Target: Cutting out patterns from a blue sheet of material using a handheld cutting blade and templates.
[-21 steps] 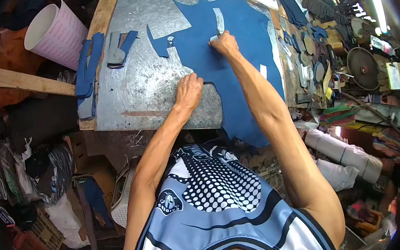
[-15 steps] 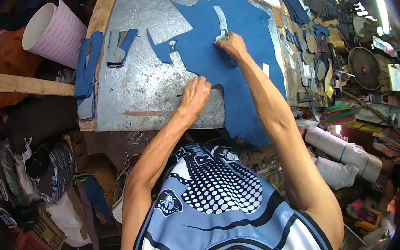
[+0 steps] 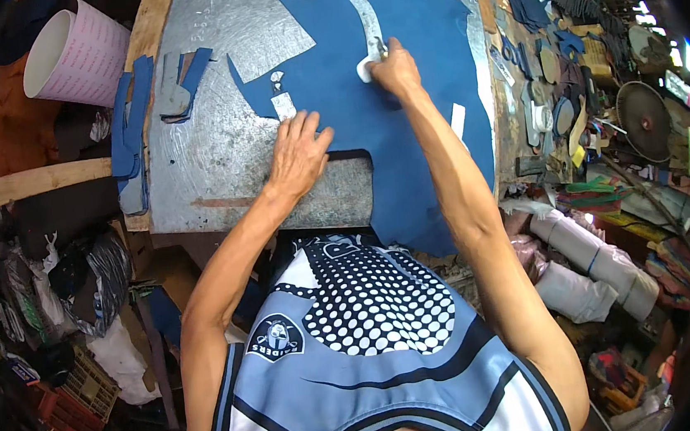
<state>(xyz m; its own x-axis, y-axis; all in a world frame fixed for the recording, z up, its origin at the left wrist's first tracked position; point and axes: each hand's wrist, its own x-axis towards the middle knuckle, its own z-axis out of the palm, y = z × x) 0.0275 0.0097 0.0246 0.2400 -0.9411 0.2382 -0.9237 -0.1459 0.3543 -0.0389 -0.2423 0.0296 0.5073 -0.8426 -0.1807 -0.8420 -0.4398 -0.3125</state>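
Note:
A large blue leather-like sheet (image 3: 430,149) with cut-out edges lies over a scuffed metal-topped table (image 3: 215,161). On the sheet rests a curved, pale hook-shaped strip (image 3: 365,16), like a template. My right hand (image 3: 396,69) is closed at its lower end, the fingertips pinched together; a small dark and silvery bit shows there, too small to name. My left hand (image 3: 299,152) lies with fingers apart on the metal by the sheet's cut edge. Just beyond its fingertips is a small pale rectangular piece (image 3: 282,105), with a small rounded black-and-white piece (image 3: 276,79) above it.
Narrow blue cut pieces (image 3: 133,115) lie along the table's wooden left edge, with more blue and grey pieces (image 3: 183,86) beside them. A rolled pink-white sheet (image 3: 80,54) stands at far left. To the right are a round fan (image 3: 644,120) and wrapped rolls (image 3: 593,250).
My left hand has moved left and forward, and its curled fingers have spread. My right hand stays at the pale strip. The whole view has shifted slightly.

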